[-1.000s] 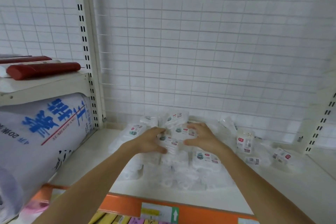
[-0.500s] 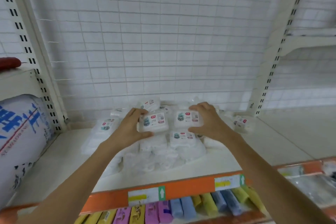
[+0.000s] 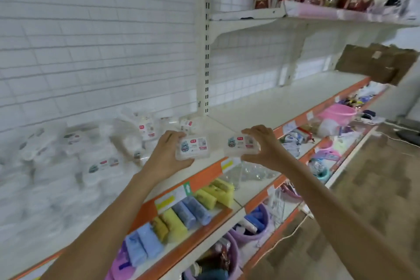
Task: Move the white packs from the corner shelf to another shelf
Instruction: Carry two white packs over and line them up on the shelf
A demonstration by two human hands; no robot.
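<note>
To my left, the heap of white plastic-wrapped packs (image 3: 95, 161) lies on the pale corner shelf (image 3: 56, 218), well apart from my grip. My left hand (image 3: 166, 157) grips one small white rectangular pack with a printed label (image 3: 194, 148), fingers over its top and thumb beneath. Just beside it, my right hand (image 3: 266, 148) pinches a second labelled white pack (image 3: 242, 145) the same way. Both packs sit long axis across, side by side, above the orange-edged shelf front (image 3: 204, 174). The bare cream shelf beyond the slotted upright post (image 3: 205, 52) lies to my right and farther in (image 3: 284, 102), so I judge my right hand is nearer and should set down first.
</note>
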